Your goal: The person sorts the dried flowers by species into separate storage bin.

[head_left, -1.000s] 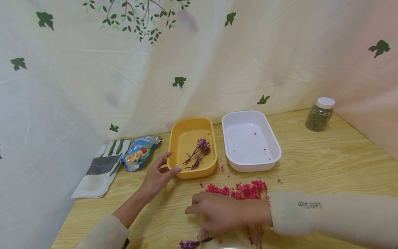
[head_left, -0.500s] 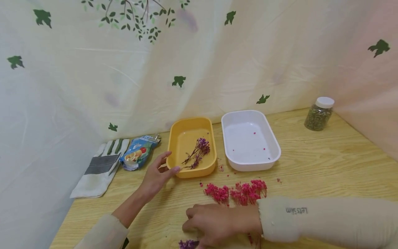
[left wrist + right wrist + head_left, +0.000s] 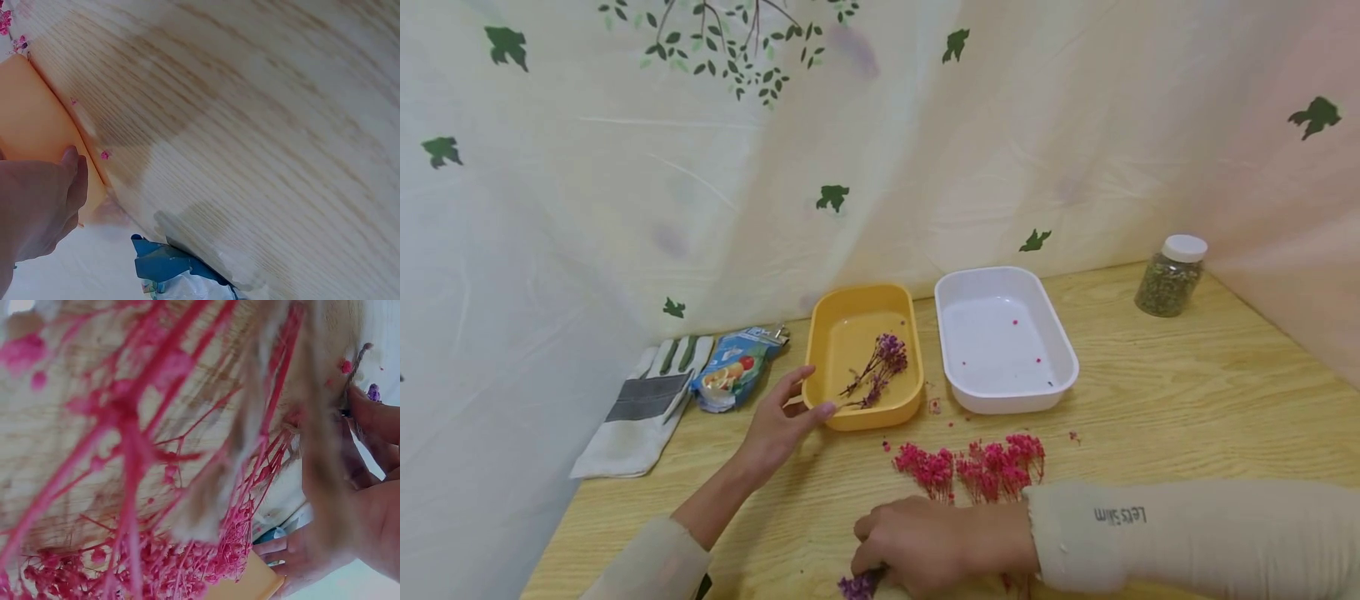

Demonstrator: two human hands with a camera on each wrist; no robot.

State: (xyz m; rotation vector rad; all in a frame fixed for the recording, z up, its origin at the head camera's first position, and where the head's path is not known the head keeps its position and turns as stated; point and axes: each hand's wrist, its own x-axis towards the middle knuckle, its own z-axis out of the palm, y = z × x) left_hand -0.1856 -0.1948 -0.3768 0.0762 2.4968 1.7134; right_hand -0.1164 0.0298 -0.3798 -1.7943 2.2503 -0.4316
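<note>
My left hand [image 3: 777, 429] holds the near left corner of a yellow tray [image 3: 820, 350], its thumb at the front rim. The left wrist view shows this hand [image 3: 44, 200] against the tray's outer wall [image 3: 37, 119]. Purple dried flower sprigs [image 3: 887, 358] lie inside. At the front of the table, my right hand [image 3: 917, 542] pinches a sprig of purple dried flowers [image 3: 857, 586] by its dark stem. The right wrist view shows thumb and finger meeting at that stem, with a purple bloom [image 3: 374, 392] beyond. Pink dried flowers [image 3: 996, 468] lie just past this hand; its forearm hides their stems.
A white tray [image 3: 958, 379] with a few pink bits stands right of the yellow one. At the left are a work glove [image 3: 640, 408] and a blue pouch [image 3: 733, 371]. A white-lidded jar [image 3: 1170, 279] stands far right. Petals dot the wooden table [image 3: 1187, 417].
My right hand has come down toward the front edge, and its spread fingers have drawn in on the purple sprig. The left hand and both trays have stayed put.
</note>
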